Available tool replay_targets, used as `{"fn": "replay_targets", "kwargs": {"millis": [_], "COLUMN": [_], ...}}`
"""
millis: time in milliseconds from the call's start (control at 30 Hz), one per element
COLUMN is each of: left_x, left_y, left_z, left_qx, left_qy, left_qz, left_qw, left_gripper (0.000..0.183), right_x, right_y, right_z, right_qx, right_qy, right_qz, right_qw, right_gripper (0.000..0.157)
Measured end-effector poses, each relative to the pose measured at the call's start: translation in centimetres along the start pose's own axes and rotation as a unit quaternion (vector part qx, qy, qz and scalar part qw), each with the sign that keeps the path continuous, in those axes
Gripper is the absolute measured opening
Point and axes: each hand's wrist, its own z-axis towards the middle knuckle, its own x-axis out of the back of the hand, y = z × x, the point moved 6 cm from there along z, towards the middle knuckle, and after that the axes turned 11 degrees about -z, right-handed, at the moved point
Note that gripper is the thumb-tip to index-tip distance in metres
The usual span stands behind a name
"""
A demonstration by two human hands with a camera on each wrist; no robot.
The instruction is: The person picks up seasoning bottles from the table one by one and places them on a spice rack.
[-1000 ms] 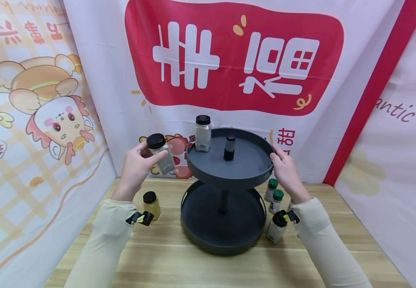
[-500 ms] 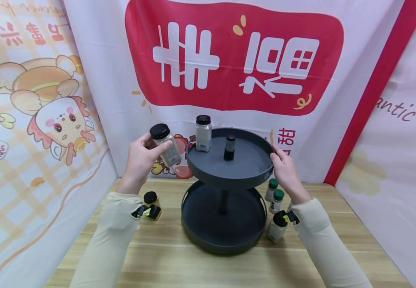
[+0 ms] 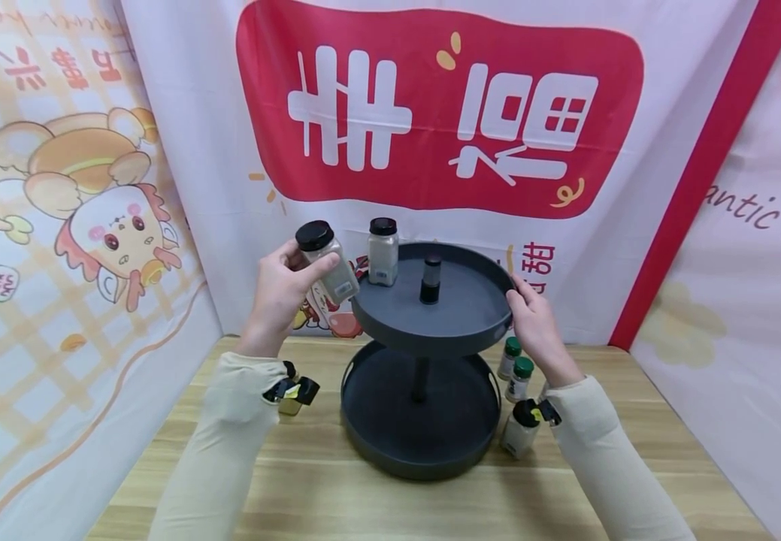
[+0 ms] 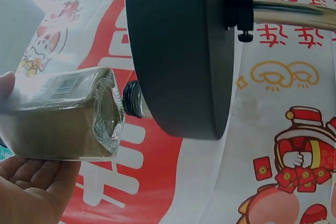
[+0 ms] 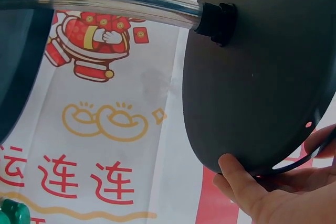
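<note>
My left hand (image 3: pixel 282 289) grips a clear glass spice jar (image 3: pixel 337 279) with a black lid, tilted, its base by the left rim of the upper tray (image 3: pixel 458 319). In the left wrist view the jar (image 4: pixel 63 114) shows its ridged glass base and a barcode label. A similar spice jar (image 3: pixel 382 259) stands upright on the upper tray at its left edge. My right hand (image 3: pixel 537 323) holds the upper tray's right rim; in the right wrist view the fingers (image 5: pixel 239 179) reach round the rim at the handle slot. A lower tray (image 3: pixel 424 467) sits beneath, joined by a central post.
Right of the stand are two green-capped jars (image 3: pixel 518 379) and a black-lidded jar (image 3: pixel 520 432) on the wooden table (image 3: pixel 390 511). Another jar (image 3: pixel 290 406) stands at the left, mostly hidden by the left wrist camera. A printed cloth (image 3: pixel 201 150) hangs behind.
My left hand has carried the tilted jar rightward and slightly up, closer to the upper tray's rim. My right hand stays on the rim, and the jar on the tray has not moved.
</note>
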Motion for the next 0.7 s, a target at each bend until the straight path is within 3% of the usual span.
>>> {"fn": "replay_targets", "kwargs": {"millis": [467,700], "left_x": [-2.3,-3.6], "left_y": [-0.8,-0.9], "left_z": [0.6,0.7], "left_qx": [0.006,-0.008], "left_qy": [-0.02,-0.031], "left_qz": [-0.015,-0.012], "left_qw": [0.9997,0.9994], "left_gripper": [0.053,0.05], "right_x": [0.0,0.0], "right_y": [-0.2,-0.2], "right_z": [-0.2,-0.3], "right_qx": [-0.002,-0.005], "right_qy": [0.009,0.012], "right_qz": [-0.016,-0.02], "right_qw": [1.0,1.0], "right_gripper": [0.055,0.054]}}
